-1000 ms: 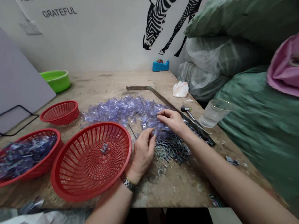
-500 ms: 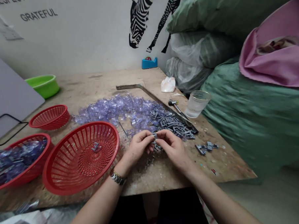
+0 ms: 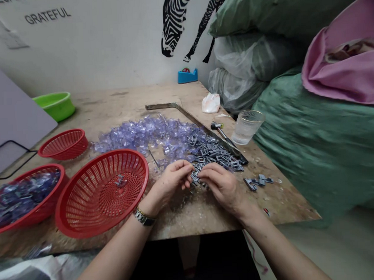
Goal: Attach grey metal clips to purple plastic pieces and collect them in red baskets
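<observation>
I see my left hand [image 3: 170,182] and right hand [image 3: 221,186] meeting at frame centre, fingertips pinching a small grey clip [image 3: 195,177] between them, just above the table [image 3: 209,213]. I judge it light, stiff and easily dropped; best pinched by its edges. Left of them sits a red basket [image 3: 102,193] holding one piece. Beyond lie a grey clip pile [image 3: 217,153], then clear purple pieces [image 3: 146,135].

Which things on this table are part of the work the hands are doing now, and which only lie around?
In use: left hand and right hand pinching a small grey part; grey parts pile; clear purple pieces; big red basket.

Lying about: glass, green bowl, tape dispenser, hammer.
</observation>
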`<state>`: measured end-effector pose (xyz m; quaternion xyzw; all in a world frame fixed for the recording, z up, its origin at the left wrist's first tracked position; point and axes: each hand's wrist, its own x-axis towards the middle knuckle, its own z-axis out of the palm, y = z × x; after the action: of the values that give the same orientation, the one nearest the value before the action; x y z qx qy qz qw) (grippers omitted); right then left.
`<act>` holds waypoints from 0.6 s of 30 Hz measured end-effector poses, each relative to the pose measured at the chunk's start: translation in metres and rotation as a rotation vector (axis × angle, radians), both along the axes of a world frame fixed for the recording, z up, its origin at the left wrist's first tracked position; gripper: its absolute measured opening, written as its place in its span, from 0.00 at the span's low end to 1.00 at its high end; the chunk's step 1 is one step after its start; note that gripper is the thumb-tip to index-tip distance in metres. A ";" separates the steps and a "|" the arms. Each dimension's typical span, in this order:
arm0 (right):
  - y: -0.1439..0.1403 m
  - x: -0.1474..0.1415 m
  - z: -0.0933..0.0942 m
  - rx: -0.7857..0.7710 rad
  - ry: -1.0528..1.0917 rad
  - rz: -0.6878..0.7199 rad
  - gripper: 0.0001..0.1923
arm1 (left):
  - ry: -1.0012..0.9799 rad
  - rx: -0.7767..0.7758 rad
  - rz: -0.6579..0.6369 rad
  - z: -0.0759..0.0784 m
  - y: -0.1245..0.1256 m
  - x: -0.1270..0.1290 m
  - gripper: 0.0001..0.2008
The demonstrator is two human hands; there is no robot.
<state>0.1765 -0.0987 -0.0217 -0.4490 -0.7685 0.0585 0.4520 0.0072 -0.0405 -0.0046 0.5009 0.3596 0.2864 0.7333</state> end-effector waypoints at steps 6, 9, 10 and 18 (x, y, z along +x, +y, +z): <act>0.013 0.001 0.004 -0.021 0.142 -0.102 0.07 | 0.450 0.687 0.231 0.001 0.016 0.002 0.06; 0.021 0.001 0.011 -0.095 0.210 -0.174 0.08 | 0.878 1.118 0.277 -0.004 0.021 0.004 0.07; 0.024 0.001 0.013 -0.128 0.235 -0.191 0.08 | 1.005 1.188 0.258 -0.006 0.021 0.005 0.08; 0.048 -0.003 0.017 -0.352 0.421 -0.141 0.06 | 1.359 1.280 0.179 -0.006 0.032 0.015 0.09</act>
<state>0.1736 -0.0506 -0.0042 -0.5510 -0.6025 0.2515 0.5198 0.0227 -0.0088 -0.0104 0.8395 0.5221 0.1312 -0.0741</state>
